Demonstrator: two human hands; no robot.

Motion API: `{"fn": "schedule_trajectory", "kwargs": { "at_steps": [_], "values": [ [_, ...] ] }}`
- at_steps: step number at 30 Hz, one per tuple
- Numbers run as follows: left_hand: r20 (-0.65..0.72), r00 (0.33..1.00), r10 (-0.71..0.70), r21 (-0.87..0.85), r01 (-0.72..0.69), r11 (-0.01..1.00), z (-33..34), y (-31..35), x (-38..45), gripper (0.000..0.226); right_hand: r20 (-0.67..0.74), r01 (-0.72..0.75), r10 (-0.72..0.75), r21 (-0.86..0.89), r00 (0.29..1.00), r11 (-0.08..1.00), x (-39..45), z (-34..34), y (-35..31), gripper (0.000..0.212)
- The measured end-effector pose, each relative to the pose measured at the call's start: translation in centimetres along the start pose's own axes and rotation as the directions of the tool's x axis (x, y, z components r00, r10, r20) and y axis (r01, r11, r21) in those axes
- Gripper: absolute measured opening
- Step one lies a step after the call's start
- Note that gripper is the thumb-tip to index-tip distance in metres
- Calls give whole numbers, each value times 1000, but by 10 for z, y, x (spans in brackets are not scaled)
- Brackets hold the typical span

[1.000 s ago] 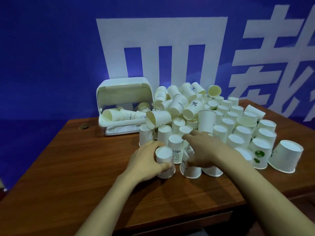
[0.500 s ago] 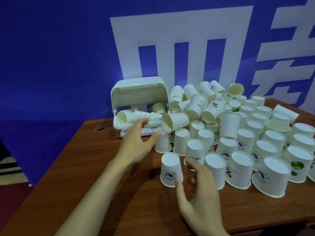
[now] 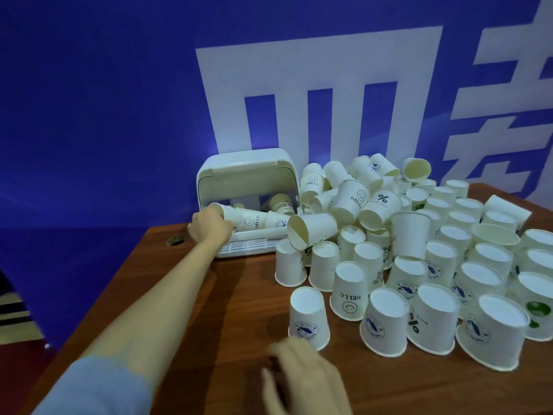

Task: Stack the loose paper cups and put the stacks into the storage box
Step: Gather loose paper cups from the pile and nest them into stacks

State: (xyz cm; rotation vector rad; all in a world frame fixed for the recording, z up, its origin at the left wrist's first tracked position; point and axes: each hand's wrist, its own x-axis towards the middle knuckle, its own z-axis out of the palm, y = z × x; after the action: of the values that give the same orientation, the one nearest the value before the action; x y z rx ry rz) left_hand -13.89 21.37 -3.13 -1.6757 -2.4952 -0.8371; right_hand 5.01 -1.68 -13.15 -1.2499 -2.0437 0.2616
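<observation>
1. The wooden surface (image 3: 245, 298) has bare room on its left and near side, between the storage box (image 3: 248, 175) and the near edge; its left edge runs diagonally beside the outstretched left arm.
2. The right half is crowded with loose paper cups (image 3: 443, 265), most upside down and touching one another, heaped high just right of the box and reaching to the right border of the view.
3. The storage box sits at the back left of the surface against the blue wall (image 3: 89, 115), its lid raised and its front open.
4. The left hand (image 3: 209, 226) is at the box's open front, its fingers curled round the end of a stack of cups (image 3: 254, 220) that lies on its side in the box.
5. The right hand (image 3: 302, 381) is low and blurred near the front edge, just below a lone upturned cup (image 3: 308, 319); its fingers look loosely spread, holding nothing.
6. Half a second ago the left hand hovered short of the box with fingers wide; it has now reached the stack. The right hand has drawn back from the cups toward the near edge.
</observation>
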Motion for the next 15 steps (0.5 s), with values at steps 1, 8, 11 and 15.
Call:
{"fn": "schedule_trajectory", "kwargs": {
  "at_steps": [1, 8, 11, 15],
  "values": [
    [-57, 998, 40, -41, -42, 998, -3, 1, -3, 25, -41, -24, 22, -52, 999, 998, -16, -3, -8, 31],
    [88, 905, 417, -33, -415, 909, -70, -19, -26, 20, 36, -239, 265, -325, 964, 915, 27, -15, -17, 57],
    [380, 712, 590, -19, -632, 775, -98, -23, -35, 21, -120, -229, 205, -244, 971, 942, 53, -2, -28, 74],
    [468, 559, 685, -181, -698, 693, -110, -19, -45, 17, -100, -321, 333, 119, 938, 940, 118, 18, -33, 114]
  ]
}}
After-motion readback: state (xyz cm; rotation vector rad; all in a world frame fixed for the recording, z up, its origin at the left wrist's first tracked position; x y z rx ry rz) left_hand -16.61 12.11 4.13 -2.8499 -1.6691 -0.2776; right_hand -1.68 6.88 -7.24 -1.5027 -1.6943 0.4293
